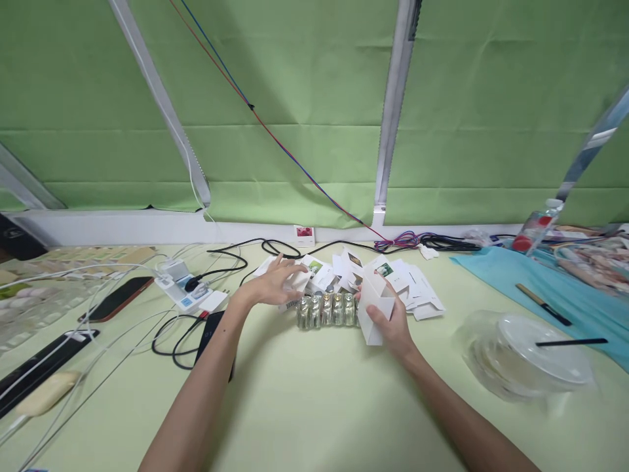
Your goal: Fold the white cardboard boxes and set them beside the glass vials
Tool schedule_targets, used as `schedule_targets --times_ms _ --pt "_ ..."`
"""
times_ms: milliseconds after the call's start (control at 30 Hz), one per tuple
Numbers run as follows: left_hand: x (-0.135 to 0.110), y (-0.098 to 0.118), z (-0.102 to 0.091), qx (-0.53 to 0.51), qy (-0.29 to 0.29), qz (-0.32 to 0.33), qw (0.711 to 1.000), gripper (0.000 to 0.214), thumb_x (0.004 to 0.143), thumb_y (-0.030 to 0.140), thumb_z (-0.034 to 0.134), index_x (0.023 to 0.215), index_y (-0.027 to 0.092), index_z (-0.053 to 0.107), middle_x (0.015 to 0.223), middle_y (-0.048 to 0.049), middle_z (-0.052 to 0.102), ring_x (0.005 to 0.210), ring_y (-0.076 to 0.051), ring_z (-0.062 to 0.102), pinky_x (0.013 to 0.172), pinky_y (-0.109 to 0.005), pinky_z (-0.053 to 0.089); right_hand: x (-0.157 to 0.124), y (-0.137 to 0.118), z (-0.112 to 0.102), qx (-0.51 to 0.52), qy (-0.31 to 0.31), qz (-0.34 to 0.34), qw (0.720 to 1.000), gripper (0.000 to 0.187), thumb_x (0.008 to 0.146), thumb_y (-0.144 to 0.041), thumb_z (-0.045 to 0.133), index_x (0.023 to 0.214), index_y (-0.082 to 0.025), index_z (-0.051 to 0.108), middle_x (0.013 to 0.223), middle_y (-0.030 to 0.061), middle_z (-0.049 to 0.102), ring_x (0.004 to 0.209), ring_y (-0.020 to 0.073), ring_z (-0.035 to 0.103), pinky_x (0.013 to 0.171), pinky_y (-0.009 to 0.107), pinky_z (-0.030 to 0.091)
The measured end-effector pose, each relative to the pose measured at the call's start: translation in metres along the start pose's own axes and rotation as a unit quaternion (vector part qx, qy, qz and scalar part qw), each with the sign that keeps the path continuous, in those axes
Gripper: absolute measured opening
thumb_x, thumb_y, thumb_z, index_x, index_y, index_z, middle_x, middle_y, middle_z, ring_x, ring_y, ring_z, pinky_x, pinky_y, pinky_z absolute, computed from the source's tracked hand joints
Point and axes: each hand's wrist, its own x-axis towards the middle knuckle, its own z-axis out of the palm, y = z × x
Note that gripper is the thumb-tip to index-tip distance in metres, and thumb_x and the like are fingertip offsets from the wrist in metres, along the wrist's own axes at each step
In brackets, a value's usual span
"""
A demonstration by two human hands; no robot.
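Note:
My right hand (394, 322) is wrapped around an upright white cardboard box (372, 305), its thumb lying across the near side. To the left, my left hand (275, 282) has its fingers apart over the white cartons at the left end of the pile; whether the fingertips touch one is unclear. Between the hands stands a row of small clear glass bottles (326, 310) with metallic tops. The box in my right hand hides the row's right end. Behind the bottles lie several flattened white cartons (417, 292), some with printed pictures.
At left are a power strip (184, 286), tangled cables and several phones, one black phone (209, 337) partly under my left forearm. To the right lie a bagged stack of round lids (531, 357), a knife (543, 303) on blue cloth and a plastic bottle (538, 226). Green curtains hang behind.

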Motion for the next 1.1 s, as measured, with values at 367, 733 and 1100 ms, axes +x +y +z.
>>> schedule_targets --times_ms 367,733,1100 --pt "0.017 -0.009 -0.014 0.018 -0.017 -0.057 0.998 0.083 0.052 0.024 0.083 0.131 0.029 0.062 0.144 -0.0159 0.056 0.140 -0.044 0.043 0.110 -0.062 0.039 0.000 -0.001 0.001 0.004 -0.002 0.000 1.000 0.081 0.082 -0.051 0.075 0.148 -0.019 0.041 0.110 0.0126 0.070 0.100 0.0278 0.069 0.078 0.037 0.057" --pt "0.033 -0.002 -0.004 0.025 0.074 -0.046 0.996 0.055 0.064 0.031 0.079 0.118 0.026 0.068 0.118 -0.0126 0.065 0.116 -0.036 0.060 0.100 -0.049 0.048 0.002 0.001 0.002 0.001 -0.002 -0.010 1.000 0.080 0.082 -0.052 0.075 0.147 -0.019 0.042 0.106 0.0119 0.072 0.096 0.0275 0.069 0.079 0.039 0.057" --pt "0.018 0.044 -0.016 -0.049 0.226 0.031 0.972 0.078 0.082 0.056 0.069 0.149 0.030 0.041 0.131 -0.0114 0.053 0.121 -0.031 0.055 0.100 -0.044 0.048 0.018 -0.022 0.020 0.008 -0.003 -0.013 1.000 0.076 0.078 -0.052 0.078 0.141 -0.021 0.047 0.105 0.0111 0.073 0.095 0.0278 0.070 0.080 0.040 0.058"
